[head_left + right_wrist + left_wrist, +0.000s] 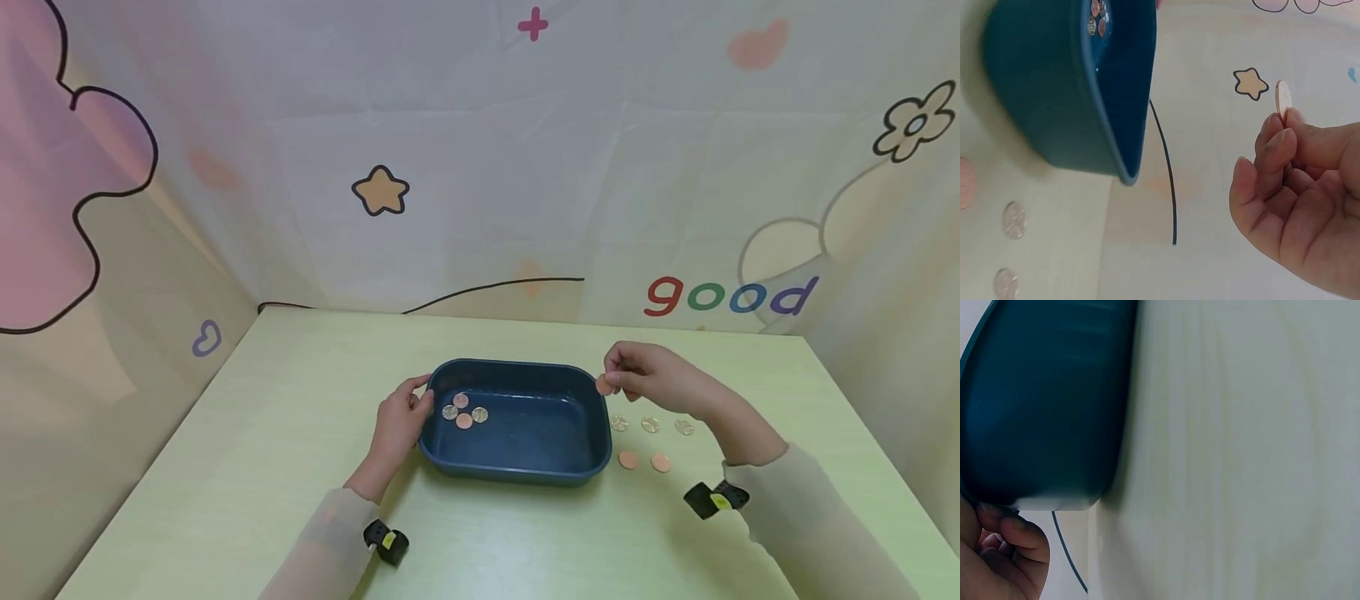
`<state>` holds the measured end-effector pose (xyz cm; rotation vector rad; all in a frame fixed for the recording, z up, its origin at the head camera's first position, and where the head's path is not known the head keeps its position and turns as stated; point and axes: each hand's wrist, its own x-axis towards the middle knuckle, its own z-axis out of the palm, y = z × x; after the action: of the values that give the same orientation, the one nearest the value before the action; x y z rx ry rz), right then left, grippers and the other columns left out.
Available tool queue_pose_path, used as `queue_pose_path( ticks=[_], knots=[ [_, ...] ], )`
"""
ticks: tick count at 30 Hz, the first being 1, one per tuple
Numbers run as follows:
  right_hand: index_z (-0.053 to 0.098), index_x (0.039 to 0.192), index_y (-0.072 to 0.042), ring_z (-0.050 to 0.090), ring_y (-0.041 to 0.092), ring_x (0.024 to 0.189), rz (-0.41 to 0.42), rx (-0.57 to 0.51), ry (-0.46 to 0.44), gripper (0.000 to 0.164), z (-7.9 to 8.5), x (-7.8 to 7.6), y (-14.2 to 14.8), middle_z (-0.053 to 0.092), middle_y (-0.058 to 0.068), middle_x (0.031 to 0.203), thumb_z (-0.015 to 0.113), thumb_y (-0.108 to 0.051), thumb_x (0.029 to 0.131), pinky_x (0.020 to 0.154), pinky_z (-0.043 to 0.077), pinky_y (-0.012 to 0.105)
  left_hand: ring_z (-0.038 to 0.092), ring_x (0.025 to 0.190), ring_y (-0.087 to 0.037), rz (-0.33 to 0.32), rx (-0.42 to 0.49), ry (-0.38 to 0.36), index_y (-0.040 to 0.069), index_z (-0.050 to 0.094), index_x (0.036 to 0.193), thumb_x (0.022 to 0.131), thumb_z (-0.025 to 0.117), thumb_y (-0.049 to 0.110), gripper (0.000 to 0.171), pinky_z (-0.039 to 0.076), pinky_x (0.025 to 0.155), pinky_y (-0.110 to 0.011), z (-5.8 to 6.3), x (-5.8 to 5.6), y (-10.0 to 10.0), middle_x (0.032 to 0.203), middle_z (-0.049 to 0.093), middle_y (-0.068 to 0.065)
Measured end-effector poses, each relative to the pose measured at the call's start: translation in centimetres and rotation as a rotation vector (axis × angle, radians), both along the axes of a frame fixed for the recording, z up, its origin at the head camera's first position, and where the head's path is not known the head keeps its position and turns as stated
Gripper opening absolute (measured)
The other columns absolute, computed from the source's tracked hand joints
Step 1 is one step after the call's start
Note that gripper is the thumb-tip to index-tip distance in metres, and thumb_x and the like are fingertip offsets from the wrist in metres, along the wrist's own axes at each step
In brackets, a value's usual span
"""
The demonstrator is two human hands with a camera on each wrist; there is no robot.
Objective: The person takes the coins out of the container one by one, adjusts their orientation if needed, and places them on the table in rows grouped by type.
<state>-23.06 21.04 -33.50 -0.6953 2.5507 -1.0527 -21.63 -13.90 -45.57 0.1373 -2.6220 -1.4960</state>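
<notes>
A dark blue rectangular tub (517,475) stands on the table in the head view. My left hand (399,421) holds its left end, with the thumb at the rim; the left wrist view shows the fingers (1029,540) curled against that end. Inside the tub, toward the left, lie two copper-coloured coins (464,421) and two pale shiny coins (480,414). Between thumb and fingertips, my right hand (660,377) pinches a copper-coloured coin (1283,97) by the tub's right rim. That coin stands edge-up in the right wrist view, above the curled fingers.
Right of the tub, three pale shiny coins (650,425) form a row, with two copper-coloured coins (660,462) in front of them. The light green table (315,358) ends at a printed cloth backdrop (480,208). Black straps with small devices (716,498) are on both sleeves.
</notes>
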Motion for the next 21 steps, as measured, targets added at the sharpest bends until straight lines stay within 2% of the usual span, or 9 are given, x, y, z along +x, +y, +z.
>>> queue_pose_path(
  ticks=[5, 9, 14, 21],
  knots=[
    [0.057, 0.1, 0.0, 0.052, 0.013, 0.074, -0.056, 0.012, 0.009, 0.007, -1.1, 1.1, 1.5, 0.064, 0.006, 0.091, 0.055, -0.007, 0.103, 0.065, 0.047, 0.023, 0.037, 0.044, -0.009, -0.001, -0.002, -0.002, -0.001, 0.06, 0.138, 0.103, 0.058, 0.014, 0.039, 0.032, 0.045, -0.021, 0.0, 0.0, 0.0, 0.062, 0.04, 0.004],
    [0.056, 0.1, 0.001, 0.05, 0.011, 0.072, -0.106, -0.006, -0.001, 0.007, -2.4, 1.8, 2.8, 0.064, 0.007, 0.092, 0.054, -0.005, 0.103, 0.06, 0.042, 0.023, 0.036, 0.044, -0.009, -0.001, -0.002, 0.003, -0.001, 0.061, 0.138, 0.103, 0.058, 0.014, 0.039, 0.032, 0.045, -0.021, 0.0, 0.1, 0.0, 0.061, 0.039, 0.004],
    [0.058, 0.102, 0.003, 0.049, 0.009, 0.071, -0.137, -0.012, -0.005, 0.012, -4.1, 2.4, 4.4, 0.065, 0.008, 0.093, 0.056, -0.009, 0.103, 0.066, 0.046, 0.023, 0.036, 0.044, -0.009, -0.002, 0.007, 0.005, -0.001, 0.061, 0.138, 0.102, 0.058, 0.013, 0.038, 0.032, 0.045, -0.02, -0.1, 0.1, 0.0, 0.061, 0.039, 0.004],
    [0.057, 0.103, 0.004, 0.048, 0.008, 0.071, -0.193, -0.019, -0.014, 0.017, -5.4, 3.0, 6.2, 0.062, 0.007, 0.091, 0.056, -0.013, 0.104, 0.067, 0.046, 0.024, 0.037, 0.044, -0.009, -0.002, 0.014, 0.001, -0.001, 0.061, 0.138, 0.102, 0.058, 0.014, 0.039, 0.033, 0.045, -0.02, 0.0, 0.1, 0.0, 0.062, 0.04, 0.004]
  ],
)
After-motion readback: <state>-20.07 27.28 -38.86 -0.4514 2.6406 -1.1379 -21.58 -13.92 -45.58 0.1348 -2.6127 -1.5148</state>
